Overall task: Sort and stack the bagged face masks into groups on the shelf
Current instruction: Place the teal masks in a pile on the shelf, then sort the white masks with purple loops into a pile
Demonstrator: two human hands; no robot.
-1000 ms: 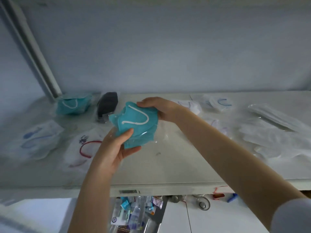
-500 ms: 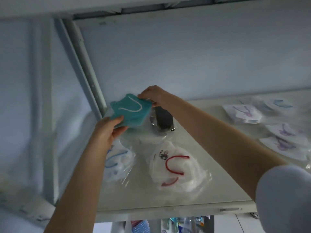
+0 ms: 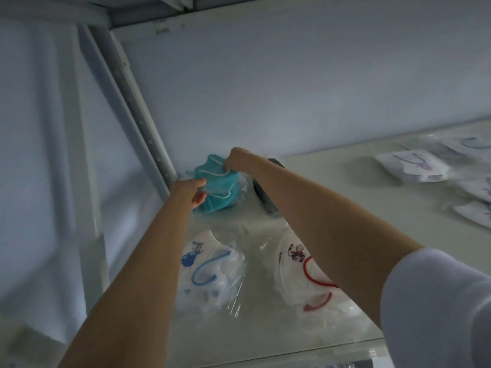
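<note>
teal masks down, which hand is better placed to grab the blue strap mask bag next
Left, likely. The left hand holds the teal masks just beyond the blue strap mask bag, beside that forearm; the right hand reaches in over the red strap bag.

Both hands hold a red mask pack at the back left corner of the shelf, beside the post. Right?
Teal, not red: in the head view the left hand and right hand hold the teal mask pack at the back left corner of the shelf, beside the post.
</note>
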